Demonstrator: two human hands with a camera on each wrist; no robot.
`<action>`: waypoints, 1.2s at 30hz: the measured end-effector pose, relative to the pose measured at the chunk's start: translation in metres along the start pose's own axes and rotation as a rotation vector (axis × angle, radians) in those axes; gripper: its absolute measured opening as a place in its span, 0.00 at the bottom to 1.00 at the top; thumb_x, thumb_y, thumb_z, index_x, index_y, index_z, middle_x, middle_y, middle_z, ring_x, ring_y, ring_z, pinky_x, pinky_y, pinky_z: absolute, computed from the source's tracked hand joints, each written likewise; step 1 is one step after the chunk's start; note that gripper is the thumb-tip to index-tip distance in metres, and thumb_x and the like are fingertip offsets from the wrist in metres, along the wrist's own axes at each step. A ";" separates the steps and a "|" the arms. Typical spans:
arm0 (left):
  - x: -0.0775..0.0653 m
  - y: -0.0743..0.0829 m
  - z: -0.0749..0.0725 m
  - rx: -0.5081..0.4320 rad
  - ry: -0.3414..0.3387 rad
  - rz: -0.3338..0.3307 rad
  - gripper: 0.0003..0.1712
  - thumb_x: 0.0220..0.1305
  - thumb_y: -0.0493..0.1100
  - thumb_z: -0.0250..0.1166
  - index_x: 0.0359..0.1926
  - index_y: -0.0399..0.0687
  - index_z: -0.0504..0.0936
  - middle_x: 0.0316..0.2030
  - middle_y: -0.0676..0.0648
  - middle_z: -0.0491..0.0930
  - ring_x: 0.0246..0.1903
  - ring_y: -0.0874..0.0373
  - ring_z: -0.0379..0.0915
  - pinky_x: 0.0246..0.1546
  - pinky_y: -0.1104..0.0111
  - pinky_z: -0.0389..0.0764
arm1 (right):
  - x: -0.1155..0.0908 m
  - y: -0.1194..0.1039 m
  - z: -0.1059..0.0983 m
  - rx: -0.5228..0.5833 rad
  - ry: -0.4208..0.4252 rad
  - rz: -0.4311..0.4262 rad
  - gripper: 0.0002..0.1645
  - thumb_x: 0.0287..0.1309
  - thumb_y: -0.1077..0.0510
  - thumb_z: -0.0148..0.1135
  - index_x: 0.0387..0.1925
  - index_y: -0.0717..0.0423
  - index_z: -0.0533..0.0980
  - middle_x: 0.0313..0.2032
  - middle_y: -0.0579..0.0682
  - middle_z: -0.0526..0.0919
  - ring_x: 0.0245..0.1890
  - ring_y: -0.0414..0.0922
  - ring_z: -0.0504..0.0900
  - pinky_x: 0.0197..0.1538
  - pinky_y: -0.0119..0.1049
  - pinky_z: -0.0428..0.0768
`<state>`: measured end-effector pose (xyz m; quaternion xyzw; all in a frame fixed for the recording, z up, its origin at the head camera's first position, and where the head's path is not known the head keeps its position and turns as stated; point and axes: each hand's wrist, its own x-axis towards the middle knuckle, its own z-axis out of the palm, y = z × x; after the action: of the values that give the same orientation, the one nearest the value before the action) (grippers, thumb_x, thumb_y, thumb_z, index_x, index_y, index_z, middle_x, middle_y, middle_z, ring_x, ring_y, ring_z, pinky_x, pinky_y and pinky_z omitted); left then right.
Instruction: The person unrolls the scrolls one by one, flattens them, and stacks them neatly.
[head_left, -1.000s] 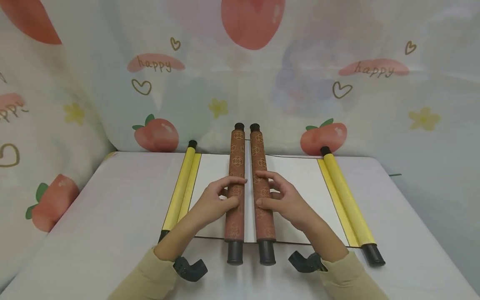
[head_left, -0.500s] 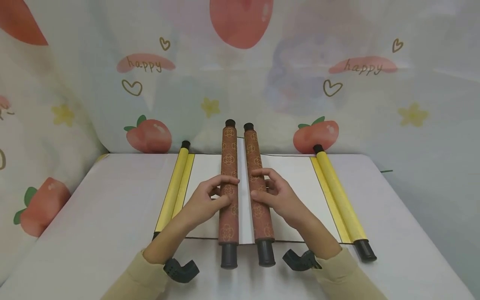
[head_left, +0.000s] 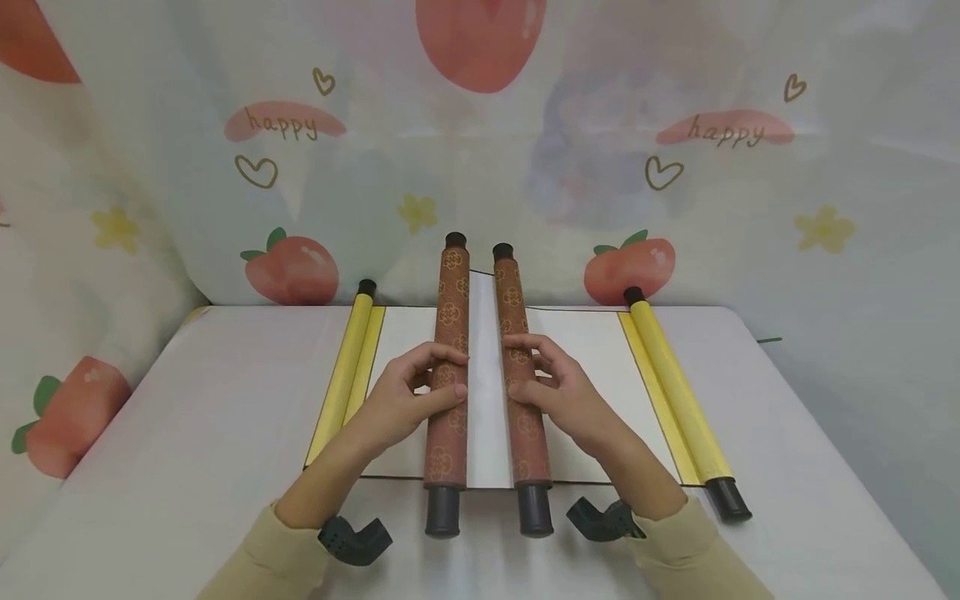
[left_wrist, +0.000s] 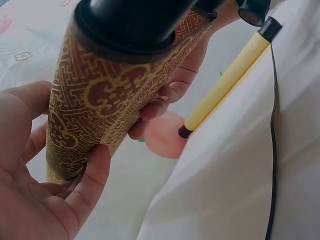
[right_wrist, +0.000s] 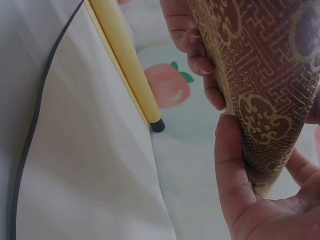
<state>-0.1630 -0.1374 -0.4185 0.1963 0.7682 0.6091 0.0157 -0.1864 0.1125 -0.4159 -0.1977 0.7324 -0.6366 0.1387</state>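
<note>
In the head view, my left hand [head_left: 405,396] grips the left roll [head_left: 444,450] of a brown scroll, thumb and fingers curled round it. My right hand [head_left: 566,400] holds the right roll [head_left: 528,450] the same way. Both rolls have gold patterns and black end knobs, and stand a little apart, with a strip of white paper [head_left: 489,417] showing between them. Close up in the left wrist view, the brocade roll [left_wrist: 100,100] lies between thumb and fingers. The right wrist view shows the other brocade roll [right_wrist: 265,110] pinched by thumb and fingers.
Beneath the rolls lies an open white scroll sheet [head_left: 592,358] with dark edges. It ends in a yellow roller on the left [head_left: 341,392] and another yellow roller on the right [head_left: 678,387]. A fruit-printed cloth [head_left: 480,167] hangs behind the white table [head_left: 817,500].
The two brown rolls have moved apart, the left one going further left, so the white strip between them is wider. Both hands keep their grip. The camera view has shifted slightly.
</note>
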 end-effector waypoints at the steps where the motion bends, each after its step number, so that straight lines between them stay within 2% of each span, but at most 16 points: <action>1: 0.000 0.000 0.000 -0.002 -0.001 0.000 0.20 0.64 0.41 0.68 0.57 0.48 0.79 0.50 0.47 0.79 0.38 0.51 0.72 0.31 0.66 0.74 | 0.000 0.000 0.000 0.005 -0.001 0.005 0.35 0.61 0.64 0.59 0.69 0.46 0.65 0.62 0.61 0.68 0.49 0.53 0.79 0.44 0.43 0.82; 9: 0.001 0.002 0.000 -0.025 -0.021 -0.008 0.20 0.64 0.41 0.68 0.57 0.48 0.79 0.50 0.48 0.78 0.38 0.51 0.72 0.30 0.67 0.75 | 0.000 0.003 -0.006 0.008 -0.005 0.027 0.37 0.60 0.67 0.54 0.70 0.46 0.62 0.60 0.64 0.69 0.51 0.53 0.78 0.44 0.45 0.83; 14: 0.001 0.002 -0.001 -0.016 -0.027 -0.004 0.21 0.64 0.42 0.68 0.57 0.49 0.78 0.50 0.50 0.78 0.37 0.52 0.72 0.29 0.67 0.74 | 0.000 0.004 -0.008 -0.026 0.008 0.030 0.34 0.58 0.67 0.51 0.67 0.51 0.66 0.60 0.63 0.70 0.49 0.51 0.77 0.42 0.43 0.82; 18: 0.001 0.003 -0.001 -0.008 -0.032 -0.014 0.20 0.64 0.42 0.68 0.57 0.50 0.79 0.51 0.52 0.78 0.38 0.52 0.72 0.30 0.66 0.75 | 0.001 0.004 -0.007 -0.034 -0.004 0.034 0.27 0.63 0.63 0.58 0.64 0.54 0.68 0.62 0.62 0.68 0.48 0.51 0.79 0.42 0.41 0.82; 22: 0.000 0.003 -0.004 -0.006 -0.033 -0.027 0.20 0.65 0.42 0.68 0.57 0.50 0.79 0.53 0.53 0.77 0.41 0.50 0.73 0.31 0.63 0.78 | 0.002 0.004 -0.006 -0.033 -0.023 0.041 0.31 0.62 0.59 0.66 0.65 0.52 0.67 0.63 0.61 0.68 0.46 0.51 0.81 0.43 0.42 0.83; 27: -0.001 0.001 -0.007 -0.002 -0.037 -0.034 0.21 0.64 0.43 0.69 0.57 0.51 0.78 0.54 0.53 0.77 0.41 0.49 0.74 0.32 0.63 0.77 | 0.003 0.003 -0.007 -0.083 -0.010 0.020 0.34 0.62 0.61 0.66 0.69 0.50 0.68 0.64 0.58 0.70 0.47 0.51 0.81 0.44 0.40 0.82; 36: 0.001 -0.004 -0.010 0.010 -0.045 -0.017 0.22 0.64 0.42 0.69 0.58 0.49 0.78 0.55 0.52 0.76 0.43 0.48 0.74 0.33 0.63 0.77 | 0.002 0.002 -0.011 -0.129 0.004 0.021 0.33 0.61 0.62 0.63 0.68 0.50 0.69 0.64 0.59 0.71 0.49 0.52 0.80 0.47 0.40 0.80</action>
<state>-0.1676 -0.1469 -0.4194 0.2038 0.7723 0.6005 0.0372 -0.1934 0.1219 -0.4156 -0.1974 0.7742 -0.5870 0.1307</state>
